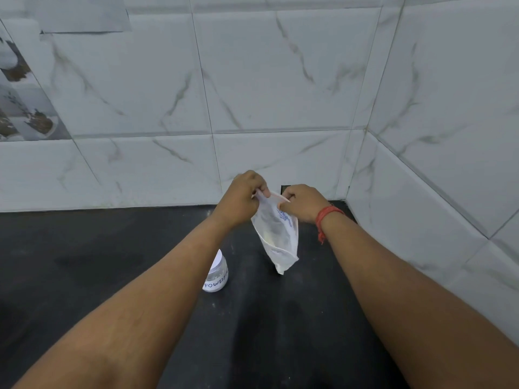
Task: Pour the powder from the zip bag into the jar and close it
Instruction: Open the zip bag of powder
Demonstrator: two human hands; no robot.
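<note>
A clear zip bag (278,240) with blue writing and pale powder hangs above the black counter (280,318). My left hand (241,199) pinches the left end of its top strip. My right hand (303,203), with a red thread at the wrist, pinches the right end. The bag's lower corner points down near the counter. A small clear jar (217,273) with a white label reading "POWDER" stands on the counter, below my left forearm, which hides part of it. I cannot tell whether the jar has a lid on.
White marble-pattern tiled walls (280,94) meet in a corner at the back right. A small dark opening (285,188) sits in the wall behind my hands. A paper sheet (81,15) hangs at the upper left, above picture tiles (25,108).
</note>
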